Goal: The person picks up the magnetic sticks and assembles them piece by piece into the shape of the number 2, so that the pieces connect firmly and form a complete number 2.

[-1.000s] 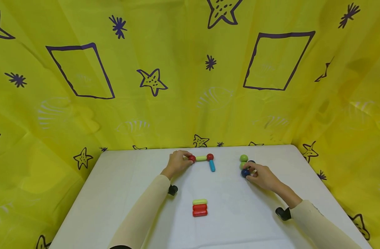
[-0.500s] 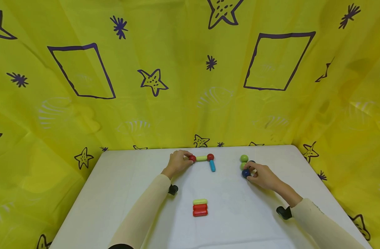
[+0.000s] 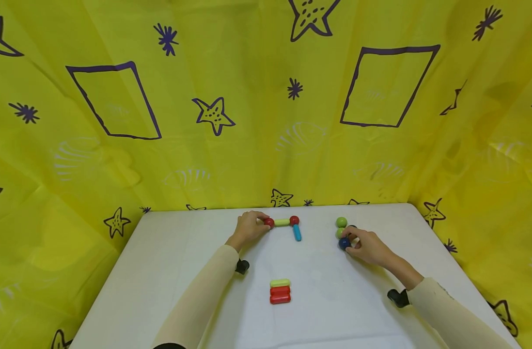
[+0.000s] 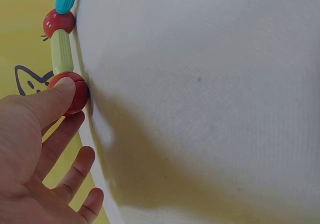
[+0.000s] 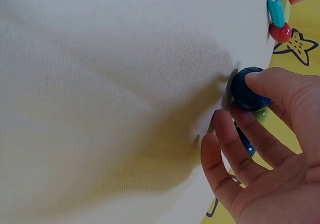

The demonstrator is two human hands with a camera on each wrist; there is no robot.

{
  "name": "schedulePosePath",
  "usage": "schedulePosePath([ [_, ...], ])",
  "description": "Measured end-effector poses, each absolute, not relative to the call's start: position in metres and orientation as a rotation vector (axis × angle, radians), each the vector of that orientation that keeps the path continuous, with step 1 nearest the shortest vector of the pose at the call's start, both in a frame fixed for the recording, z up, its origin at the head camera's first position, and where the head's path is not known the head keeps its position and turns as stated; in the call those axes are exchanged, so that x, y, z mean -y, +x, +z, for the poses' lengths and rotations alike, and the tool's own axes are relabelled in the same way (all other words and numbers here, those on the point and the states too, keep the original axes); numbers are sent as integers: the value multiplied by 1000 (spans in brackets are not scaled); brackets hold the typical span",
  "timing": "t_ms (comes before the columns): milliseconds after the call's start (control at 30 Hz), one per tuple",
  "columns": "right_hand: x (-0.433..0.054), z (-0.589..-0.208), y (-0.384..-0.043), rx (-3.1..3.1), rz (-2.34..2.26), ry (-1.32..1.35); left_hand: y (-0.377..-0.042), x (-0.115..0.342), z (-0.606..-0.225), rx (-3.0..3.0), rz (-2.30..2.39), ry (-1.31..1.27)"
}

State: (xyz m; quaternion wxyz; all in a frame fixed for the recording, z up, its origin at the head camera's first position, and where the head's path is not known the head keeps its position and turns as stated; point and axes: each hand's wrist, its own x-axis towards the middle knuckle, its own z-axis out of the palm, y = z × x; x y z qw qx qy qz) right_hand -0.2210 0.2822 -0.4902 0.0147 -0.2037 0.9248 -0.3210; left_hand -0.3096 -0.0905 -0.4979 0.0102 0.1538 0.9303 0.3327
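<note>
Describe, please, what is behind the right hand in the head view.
Behind the right hand, a dark ball shows its top; the rest is covered. The nearer green ball is partly hidden.

We are looking over a white table point(image 3: 174, 242), behind which a yellow sheet point(image 3: 257, 160) is hanging in soft folds. Dark-outlined stars point(image 3: 213, 115), spiky bursts point(image 3: 295, 88) and two four-sided frames point(image 3: 400, 50) are decorating it above the table, and we are seeing more yellow sheeting point(image 3: 52, 242) rising to the table's left and right.

No legible text, no labels, no brands, no numbers — in any view
</note>
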Motion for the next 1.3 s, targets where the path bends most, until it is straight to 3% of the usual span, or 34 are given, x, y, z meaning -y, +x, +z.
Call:
schedulePosePath([
  [533, -274, -495, -221, -2836, -1105, -689, -310, 92, -502, -2914, 1030, 518],
  [1300, -212, -508, -226, -2760, -1278, -469, -310, 92, -504, -2881, 1087, 470],
])
